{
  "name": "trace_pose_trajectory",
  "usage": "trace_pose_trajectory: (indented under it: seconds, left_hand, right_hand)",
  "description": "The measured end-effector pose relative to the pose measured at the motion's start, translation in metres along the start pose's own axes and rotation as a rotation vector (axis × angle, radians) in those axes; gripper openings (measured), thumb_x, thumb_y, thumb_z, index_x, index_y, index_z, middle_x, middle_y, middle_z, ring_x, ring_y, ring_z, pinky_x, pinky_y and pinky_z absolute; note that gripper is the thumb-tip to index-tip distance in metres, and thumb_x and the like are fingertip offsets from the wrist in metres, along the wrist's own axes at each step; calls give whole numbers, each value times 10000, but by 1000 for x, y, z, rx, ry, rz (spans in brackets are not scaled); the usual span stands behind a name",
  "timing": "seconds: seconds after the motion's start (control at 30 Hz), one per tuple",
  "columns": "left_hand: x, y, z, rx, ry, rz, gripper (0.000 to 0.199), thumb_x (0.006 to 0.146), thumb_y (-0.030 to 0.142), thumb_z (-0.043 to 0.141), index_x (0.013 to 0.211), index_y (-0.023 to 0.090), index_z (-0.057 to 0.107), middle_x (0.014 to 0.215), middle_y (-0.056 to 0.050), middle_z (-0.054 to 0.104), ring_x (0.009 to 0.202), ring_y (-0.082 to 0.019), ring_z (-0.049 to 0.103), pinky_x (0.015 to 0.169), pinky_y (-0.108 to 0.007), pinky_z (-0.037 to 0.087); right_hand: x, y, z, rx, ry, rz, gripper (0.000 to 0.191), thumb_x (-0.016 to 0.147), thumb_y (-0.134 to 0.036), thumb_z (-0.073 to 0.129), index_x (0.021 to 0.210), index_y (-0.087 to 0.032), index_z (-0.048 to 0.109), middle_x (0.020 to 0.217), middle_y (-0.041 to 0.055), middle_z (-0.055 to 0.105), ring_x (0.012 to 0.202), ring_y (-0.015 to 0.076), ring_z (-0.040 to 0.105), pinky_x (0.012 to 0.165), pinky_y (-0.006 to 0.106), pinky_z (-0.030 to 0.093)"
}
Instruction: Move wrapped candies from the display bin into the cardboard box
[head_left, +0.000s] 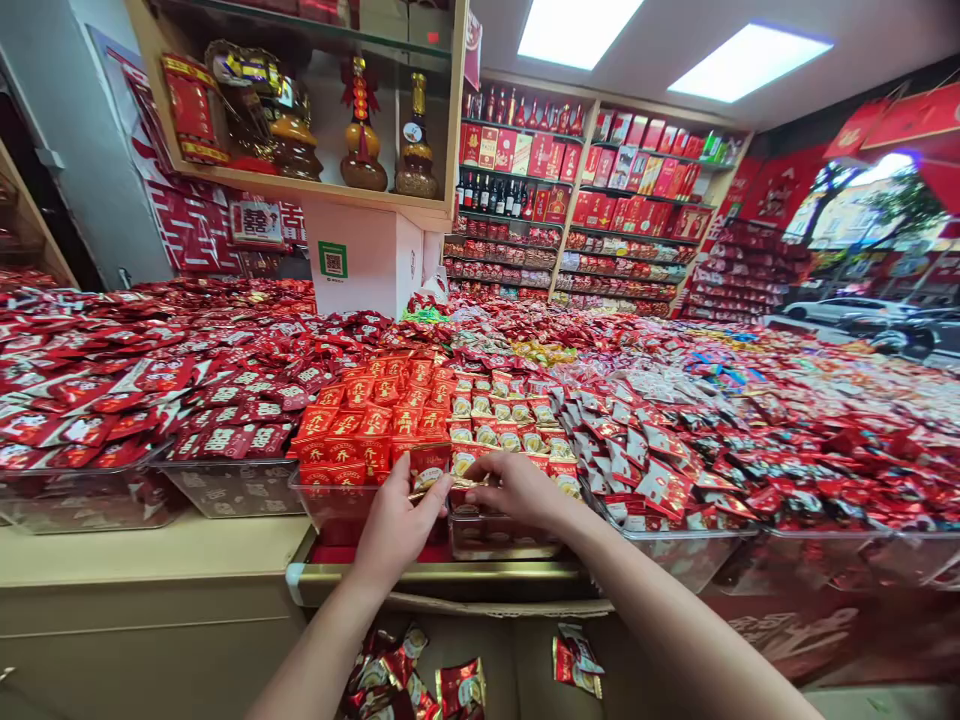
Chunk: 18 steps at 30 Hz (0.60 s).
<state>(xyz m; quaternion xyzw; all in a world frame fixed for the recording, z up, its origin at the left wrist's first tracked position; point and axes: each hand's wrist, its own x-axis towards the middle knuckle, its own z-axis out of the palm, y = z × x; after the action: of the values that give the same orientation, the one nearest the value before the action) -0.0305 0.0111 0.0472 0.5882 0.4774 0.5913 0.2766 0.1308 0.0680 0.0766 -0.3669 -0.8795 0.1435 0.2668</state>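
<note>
From my distant place I see many small packets, made of thin, shiny foil with crimped ends and puffed like little pillows. The left hand (pixel 391 525) has its fingers (pixel 403 474) narrow, with one red packet (pixel 430 460) pinched between the thumb and the index finger. This packet is upright, its front showing a round, pale picture, and it lies at the front rim of the left bin (pixel 337 505), near the right side of that bin. The right hand (pixel 521 488) is curved over the right bin (pixel 502 542), its fingertips pointing to the left, near the held packet; I cannot tell if they grip anything.

Both bins are of clear, smooth plastic, and stand by the front edge of the worktop (pixel 480 573), which is straight and gold-coloured. The left bin is close to the left front corner. It holds orange-red packets (pixel 360 423) with gold writing; the right one has neat rows of pictured packets (pixel 517 411). Below the front edge, a brown cardboard box (pixel 521 660) contains loose packets (pixel 461 688).
</note>
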Motion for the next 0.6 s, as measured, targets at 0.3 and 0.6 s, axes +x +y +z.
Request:
trace_pose_trajectory:
  seconds: [0.3, 0.6]
  left_hand:
    - [-16, 11, 25, -190, -254, -27, 365, 775, 321, 547, 1073, 243, 351, 884, 18, 530, 505, -60, 485, 428, -190, 454]
    - [-7, -6, 18, 448, -75, 379, 208, 818, 244, 476, 1007, 211, 557, 905, -39, 583, 781, -161, 560, 742, -332, 471]
  right_hand:
    - [-16, -16, -15, 608, 63, -6, 318, 729, -328, 581, 999, -160, 569, 764, 11, 583, 603, 91, 489, 548, 217, 402]
    - [-38, 8, -40, 144, 310, 42, 112, 753, -249, 540, 757, -164, 614, 660, 14, 632, 601, 127, 543, 569, 237, 396]
